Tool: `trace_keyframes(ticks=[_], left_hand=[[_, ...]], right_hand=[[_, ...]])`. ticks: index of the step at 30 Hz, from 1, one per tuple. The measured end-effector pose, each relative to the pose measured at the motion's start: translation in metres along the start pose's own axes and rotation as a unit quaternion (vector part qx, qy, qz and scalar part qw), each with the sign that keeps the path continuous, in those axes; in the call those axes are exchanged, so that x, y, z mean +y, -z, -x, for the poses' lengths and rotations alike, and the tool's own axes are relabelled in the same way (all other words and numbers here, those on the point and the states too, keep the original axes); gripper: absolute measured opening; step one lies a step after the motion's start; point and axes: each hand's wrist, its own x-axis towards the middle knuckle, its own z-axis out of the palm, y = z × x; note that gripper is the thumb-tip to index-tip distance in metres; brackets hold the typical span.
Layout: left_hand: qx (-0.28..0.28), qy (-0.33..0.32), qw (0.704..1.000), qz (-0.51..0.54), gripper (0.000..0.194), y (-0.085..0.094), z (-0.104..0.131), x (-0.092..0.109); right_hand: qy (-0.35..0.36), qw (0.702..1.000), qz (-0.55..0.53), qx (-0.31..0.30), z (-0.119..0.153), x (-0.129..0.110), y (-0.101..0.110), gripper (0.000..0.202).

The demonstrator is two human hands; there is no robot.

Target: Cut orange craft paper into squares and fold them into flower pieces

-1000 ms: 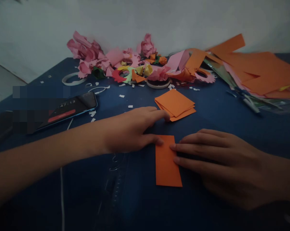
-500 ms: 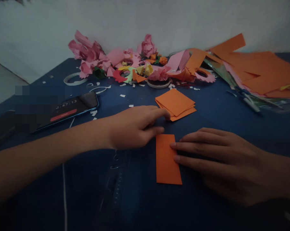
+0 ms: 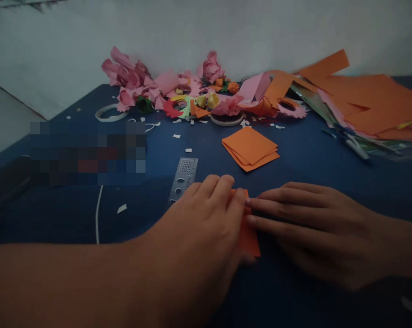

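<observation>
A narrow folded piece of orange paper (image 3: 251, 239) lies on the dark blue table, mostly covered by my left hand (image 3: 206, 228). That hand rests over the paper with its fingers bent at the far end and its thumb apart at the near end; the fingertips are partly hidden. From the right, my right hand (image 3: 315, 228) lies low with its fingers stretched out, two fingertips touching the paper's right edge. Beyond the hands sits a small stack of orange paper squares (image 3: 249, 146). A clear stencil ruler (image 3: 183, 175) lies just past my left hand.
Pink, orange and yellow crumpled paper pieces (image 3: 213, 98) spread along the back by the wall. Larger orange sheets (image 3: 383, 102) lie at the right. White tape rolls (image 3: 110, 112) and paper scraps (image 3: 122, 208) dot the table. A white cable (image 3: 97, 218) runs at the left.
My left hand has moved nearer and come down over the folded orange paper, uncovering the stencil ruler. The right hand has stayed in place at the paper's edge.
</observation>
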Motion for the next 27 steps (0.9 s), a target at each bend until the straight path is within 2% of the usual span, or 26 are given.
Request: trace_keyframes(ticks=[3,7,10,18,22,27], left_hand=[[0.067,0.023,0.995,0.070,0.032,-0.009,-0.001,0.003],[0.132,0.007,0.966,0.223,0.024,-0.017,-0.010,-0.005],[0.119,0.015,0.947,0.299,0.016,-0.016,-0.016,-0.012],[0.102,0.016,0.930,0.354,0.005,-0.009,-0.014,-0.014],[0.105,0.028,0.927,0.358,0.013,-0.008,-0.015,-0.012],[0.122,0.024,0.907,0.403,0.012,-0.008,-0.013,-0.013]], right_hand=[[0.017,1.000,0.011,0.008,0.001,-0.001,0.001,0.035],[0.023,1.000,0.015,-0.011,0.001,-0.002,0.004,0.042],[0.012,1.000,0.022,-0.012,0.000,-0.002,0.005,0.041],[0.014,0.998,0.033,-0.050,0.003,-0.002,0.003,0.047],[-0.001,0.998,0.027,-0.061,0.004,-0.003,0.001,0.049],[0.016,0.996,0.055,-0.075,0.003,-0.002,0.003,0.055]])
